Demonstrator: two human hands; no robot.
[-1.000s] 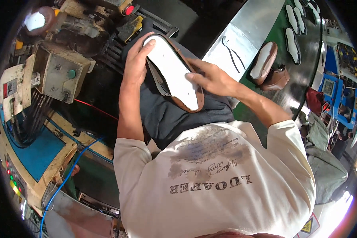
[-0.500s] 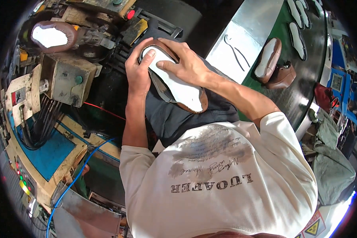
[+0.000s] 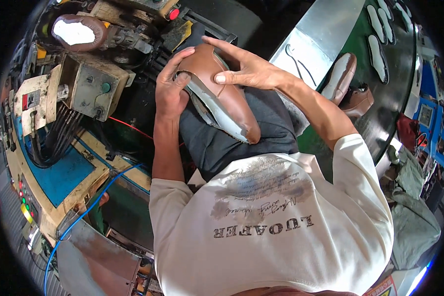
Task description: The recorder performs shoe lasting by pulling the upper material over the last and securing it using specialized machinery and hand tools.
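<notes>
A brown leather shoe upper (image 3: 234,106) rests tilted over my lap, its side turned up and part of the white insole (image 3: 214,111) showing along its lower left edge. My left hand (image 3: 172,91) is closed round the far end, thumb pressed at the rim of the insole. From the right, my right hand (image 3: 256,71) holds the same shoe upper, thumb on the leather and fingers reaching over the far side. Those fingertips are partly hidden behind the shoe upper.
On the left stands a machine with a grey control box (image 3: 91,91) and another brown shoe upper (image 3: 79,32) mounted on it. A conveyor (image 3: 380,103) at the right carries brown shoe uppers (image 3: 339,79) and several white insoles (image 3: 377,56). Black tongs (image 3: 301,64) lie on a metal plate.
The shoe upper has rolled so its brown side now faces up, where the white insole faced up before. My right thumb has moved from the insole onto the leather.
</notes>
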